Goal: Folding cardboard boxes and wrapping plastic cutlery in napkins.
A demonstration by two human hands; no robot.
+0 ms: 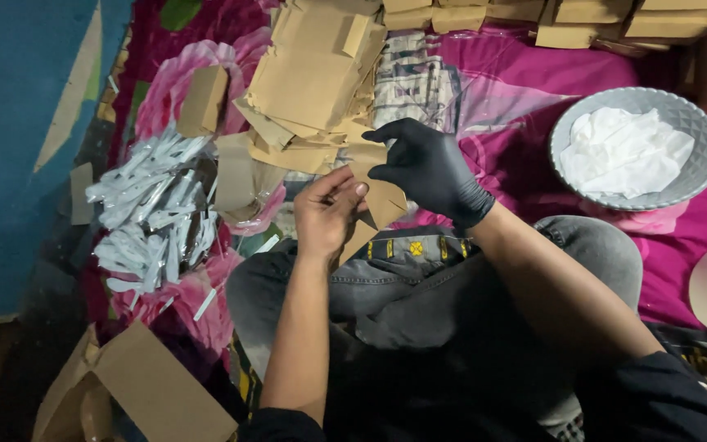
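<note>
Your bare left hand [326, 214] and gloved right hand [429, 170] both pinch a flat cardboard box [380, 200] over your lap, a stack of cardboard blanks [312, 82] beyond.

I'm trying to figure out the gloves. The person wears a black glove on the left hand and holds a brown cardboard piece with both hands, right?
Not quite. The head view shows the black glove on the right hand; the left hand is bare. The rest holds: both hands hold the brown cardboard piece.

Both hands [329, 211] [427, 168] in pinching grip
</note>
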